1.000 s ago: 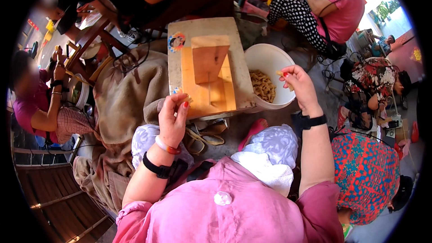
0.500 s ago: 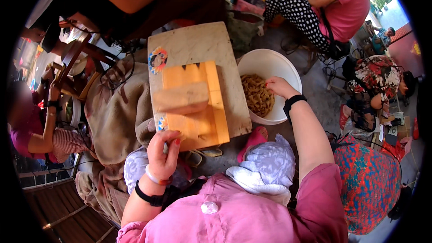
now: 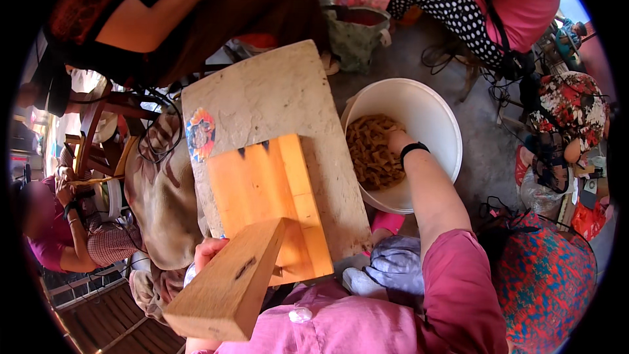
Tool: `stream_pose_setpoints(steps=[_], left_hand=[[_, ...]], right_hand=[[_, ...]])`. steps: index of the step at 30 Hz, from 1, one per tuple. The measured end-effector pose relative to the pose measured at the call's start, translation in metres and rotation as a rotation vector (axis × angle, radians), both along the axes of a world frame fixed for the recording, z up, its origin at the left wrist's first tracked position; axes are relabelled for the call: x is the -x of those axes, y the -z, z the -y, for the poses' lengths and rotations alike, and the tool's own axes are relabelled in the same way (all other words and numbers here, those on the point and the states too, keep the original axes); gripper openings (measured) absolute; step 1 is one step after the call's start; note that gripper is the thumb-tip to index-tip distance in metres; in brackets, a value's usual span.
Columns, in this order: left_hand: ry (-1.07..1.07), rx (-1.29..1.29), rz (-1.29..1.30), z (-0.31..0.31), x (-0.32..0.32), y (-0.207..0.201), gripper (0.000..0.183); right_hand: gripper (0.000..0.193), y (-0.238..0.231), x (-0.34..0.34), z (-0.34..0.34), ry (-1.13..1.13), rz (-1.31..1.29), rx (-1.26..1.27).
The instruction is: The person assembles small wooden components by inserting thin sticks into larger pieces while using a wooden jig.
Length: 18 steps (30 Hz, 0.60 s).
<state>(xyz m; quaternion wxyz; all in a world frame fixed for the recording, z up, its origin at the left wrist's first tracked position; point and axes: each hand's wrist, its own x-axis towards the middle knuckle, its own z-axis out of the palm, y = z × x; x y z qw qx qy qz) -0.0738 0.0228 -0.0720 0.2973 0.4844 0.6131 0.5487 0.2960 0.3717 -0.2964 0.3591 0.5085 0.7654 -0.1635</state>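
A thick wooden block [image 3: 229, 275] is raised and tilted over the near left edge of a smooth orange-brown wooden board [image 3: 255, 183]. Behind the block, my left hand [image 3: 208, 249] shows only some curled fingers, closed at its far side; the rest is covered. The orange-brown board lies on a larger, worn pale board [image 3: 262, 92]. To the right stands a white bucket [image 3: 436, 118] holding many brown, curled, strip-like pieces [image 3: 373, 154]. My right hand [image 3: 397, 142] reaches down among those pieces, and its fingers are hidden there.
A person in dark trousers [image 3: 268, 6] sits beyond the boards, another in polka-dot trousers [image 3: 436, 6] at the far right. Brown cloth [image 3: 160, 203] hangs at the left. A grey-green container [image 3: 357, 36] stands behind the bucket; cables [image 3: 439, 62] lie on the floor.
The wooden block has come up off the orange-brown board and swung toward me, with my left hand behind it. My right hand has gone deeper into the brown pieces. The view has shifted.
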Motion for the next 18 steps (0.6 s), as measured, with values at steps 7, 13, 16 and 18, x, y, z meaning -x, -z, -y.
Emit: stream_pose_setpoints(steps=[7, 13, 16, 18], left_hand=[[0.12, -0.079, 0.241, 0.003, 0.014, 0.017, 0.035], [-0.119, 0.09, 0.04, 0.0, -0.017, -0.012, 0.038], [-0.045, 0.115, -0.165, 0.014, -0.022, -0.023, 0.02], [0.163, -0.174, -0.494, 0.006, -0.019, -0.04, 0.016]], right_hand=[[0.027, -0.003, -0.006, 0.013, 0.149, -0.084, -0.063], [0.02, -0.054, -0.017, 0.001, 0.383, -0.489, -0.33], [0.013, -0.109, -0.019, 0.02, 0.653, -0.873, -0.143], [0.016, -0.142, -0.03, 0.041, 0.749, -1.139, -0.095]])
